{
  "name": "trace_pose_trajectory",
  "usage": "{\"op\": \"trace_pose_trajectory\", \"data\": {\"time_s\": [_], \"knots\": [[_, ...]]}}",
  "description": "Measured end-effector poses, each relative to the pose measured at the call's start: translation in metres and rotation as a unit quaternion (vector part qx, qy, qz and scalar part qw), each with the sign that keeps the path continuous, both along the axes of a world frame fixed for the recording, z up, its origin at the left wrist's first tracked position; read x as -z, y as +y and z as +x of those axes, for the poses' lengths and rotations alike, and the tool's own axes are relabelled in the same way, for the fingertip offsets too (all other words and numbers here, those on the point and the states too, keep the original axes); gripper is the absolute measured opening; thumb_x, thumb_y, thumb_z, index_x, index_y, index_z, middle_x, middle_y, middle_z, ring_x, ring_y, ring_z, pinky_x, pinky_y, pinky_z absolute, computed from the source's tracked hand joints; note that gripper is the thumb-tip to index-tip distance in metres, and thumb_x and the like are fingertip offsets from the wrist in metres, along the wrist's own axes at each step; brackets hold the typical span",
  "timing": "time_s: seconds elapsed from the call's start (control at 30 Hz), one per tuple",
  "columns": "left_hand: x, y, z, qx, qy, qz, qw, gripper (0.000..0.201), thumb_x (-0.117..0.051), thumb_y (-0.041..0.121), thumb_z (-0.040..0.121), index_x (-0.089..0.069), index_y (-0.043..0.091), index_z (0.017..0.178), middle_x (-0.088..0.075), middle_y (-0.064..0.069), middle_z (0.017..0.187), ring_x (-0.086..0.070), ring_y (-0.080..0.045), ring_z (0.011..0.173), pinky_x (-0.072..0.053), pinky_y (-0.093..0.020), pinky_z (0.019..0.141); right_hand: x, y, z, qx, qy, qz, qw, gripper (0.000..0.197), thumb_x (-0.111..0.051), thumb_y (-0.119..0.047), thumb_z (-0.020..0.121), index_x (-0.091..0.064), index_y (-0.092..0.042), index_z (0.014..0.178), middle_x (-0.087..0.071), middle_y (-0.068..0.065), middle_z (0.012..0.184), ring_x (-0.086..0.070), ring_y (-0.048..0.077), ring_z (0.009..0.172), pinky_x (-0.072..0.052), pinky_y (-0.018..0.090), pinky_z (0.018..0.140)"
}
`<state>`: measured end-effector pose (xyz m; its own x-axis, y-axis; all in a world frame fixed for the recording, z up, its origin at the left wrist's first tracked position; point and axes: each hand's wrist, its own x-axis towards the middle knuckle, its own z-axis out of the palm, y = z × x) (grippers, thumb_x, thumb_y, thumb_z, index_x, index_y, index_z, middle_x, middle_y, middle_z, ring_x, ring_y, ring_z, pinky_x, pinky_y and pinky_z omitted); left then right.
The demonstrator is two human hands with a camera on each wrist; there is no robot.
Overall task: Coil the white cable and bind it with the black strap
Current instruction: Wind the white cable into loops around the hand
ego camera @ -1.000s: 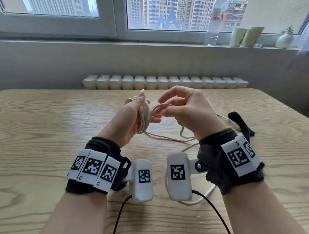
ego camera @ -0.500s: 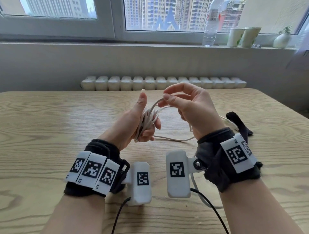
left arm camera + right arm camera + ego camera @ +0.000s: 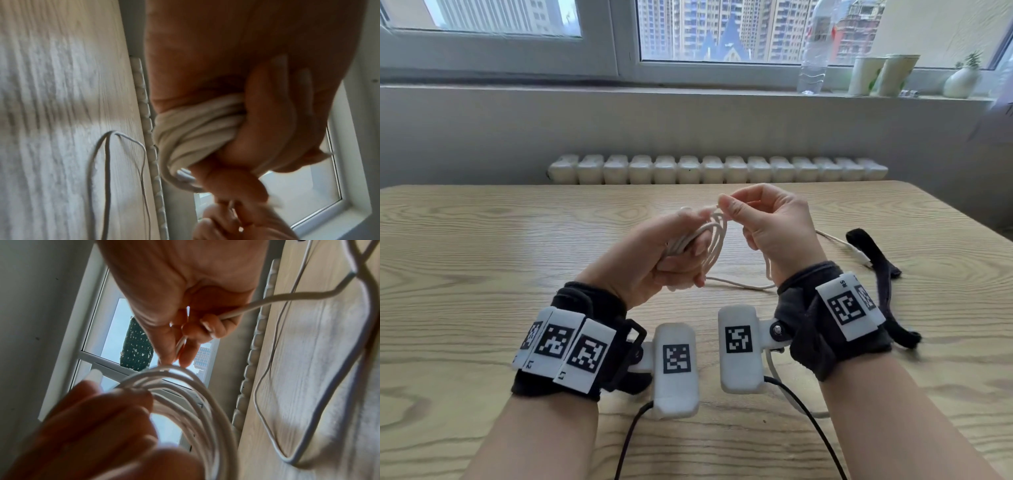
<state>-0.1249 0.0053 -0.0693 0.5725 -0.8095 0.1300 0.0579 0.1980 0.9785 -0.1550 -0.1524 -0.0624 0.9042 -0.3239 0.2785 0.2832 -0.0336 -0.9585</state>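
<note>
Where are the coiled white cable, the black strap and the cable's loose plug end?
white cable (image 3: 714,236), head view, on the loops in the left hand.
black strap (image 3: 868,245), head view, on its upper band.
plug end (image 3: 861,257), head view, on the connector.

I see a smooth, matt white cable (image 3: 714,236) with a rubbery-looking sheath, a soft, fuzzy black strap (image 3: 873,253) of cloth, a pale wood-grain table (image 3: 482,260) with a faint satin sheen, and a clear glossy plastic bottle (image 3: 813,51) on the sill.
</note>
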Motion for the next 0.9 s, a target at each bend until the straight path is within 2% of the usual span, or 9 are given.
{"op": "trace_pose_trajectory", "data": {"time_s": [0.17,0.37,0.47,0.53,0.67,0.77,0.9], "knots": [[-0.003,0.002,0.001,0.046,0.112,-0.165,0.979,0.039,-0.033,0.03,0.092,-0.056,0.012,0.065,-0.043,0.009,0.04,-0.037,-0.003,0.032,-0.047,-0.023,0.058,0.005,0.004,0.002,0.002,0.014,0.0,1.0,0.011,-0.073,-0.02,0.082,-0.066,-0.012,0.078,-0.066,0.002,0.067,-0.051,0.007,0.046,-0.04,0.019,0.046],[-0.005,0.009,0.003,0.027,0.191,-0.293,0.936,0.019,-0.041,0.024,0.089,-0.053,0.008,0.089,-0.053,0.003,0.06,-0.055,-0.008,0.052,-0.052,-0.027,0.078,0.012,0.012,0.003,0.001,0.028,-0.017,0.999,0.003,-0.069,-0.016,0.085,-0.071,-0.019,0.086,-0.069,0.002,0.07,-0.055,0.009,0.05,-0.041,0.02,0.044],[-0.005,0.009,0.002,-0.032,0.205,-0.315,0.926,0.026,-0.045,0.022,0.086,-0.058,0.006,0.101,-0.06,0.001,0.073,-0.062,-0.012,0.067,-0.053,-0.03,0.087,0.013,0.015,0.003,-0.01,0.042,-0.041,0.998,0.009,-0.068,-0.012,0.086,-0.072,-0.02,0.088,-0.07,0.003,0.072,-0.052,0.009,0.047,-0.039,0.013,0.041],[-0.007,0.008,0.0,-0.057,0.195,-0.319,0.926,0.032,-0.043,0.023,0.086,-0.057,0.005,0.109,-0.067,-0.001,0.085,-0.067,-0.015,0.082,-0.048,-0.034,0.096,0.015,0.017,0.004,-0.028,0.06,-0.07,0.995,0.011,-0.067,-0.01,0.086,-0.072,-0.019,0.09,-0.07,0.003,0.071,-0.052,0.008,0.047,-0.038,0.011,0.04],[-0.009,0.008,-0.001,-0.096,0.195,-0.297,0.93,0.045,-0.04,0.031,0.088,-0.049,0.004,0.123,-0.067,-0.008,0.117,-0.061,-0.023,0.115,-0.035,-0.045,0.107,0.018,0.02,0.005,-0.073,0.103,-0.13,0.983,0.018,-0.064,-0.01,0.088,-0.072,-0.013,0.104,-0.072,0.005,0.073,-0.052,0.008,0.047,-0.039,0.012,0.041],[-0.01,0.007,0.0,-0.121,0.19,-0.273,0.935,0.052,-0.036,0.038,0.094,-0.042,0.002,0.131,-0.058,-0.012,0.132,-0.055,-0.028,0.122,-0.032,-0.047,0.109,0.017,0.023,0.003,-0.1,0.127,-0.176,0.971,0.019,-0.062,-0.011,0.089,-0.071,-0.016,0.105,-0.072,0.004,0.076,-0.054,0.008,0.049,-0.041,0.018,0.045],[-0.008,0.008,0.002,-0.161,0.195,-0.26,0.932,0.059,-0.035,0.045,0.094,-0.041,0.001,0.133,-0.056,-0.015,0.135,-0.052,-0.034,0.125,-0.031,-0.049,0.109,0.016,0.024,0.001,-0.127,0.149,-0.21,0.958,0.027,-0.063,-0.01,0.089,-0.068,-0.014,0.115,-0.072,0.0,0.074,-0.051,0.002,0.043,-0.041,0.016,0.044]]}}
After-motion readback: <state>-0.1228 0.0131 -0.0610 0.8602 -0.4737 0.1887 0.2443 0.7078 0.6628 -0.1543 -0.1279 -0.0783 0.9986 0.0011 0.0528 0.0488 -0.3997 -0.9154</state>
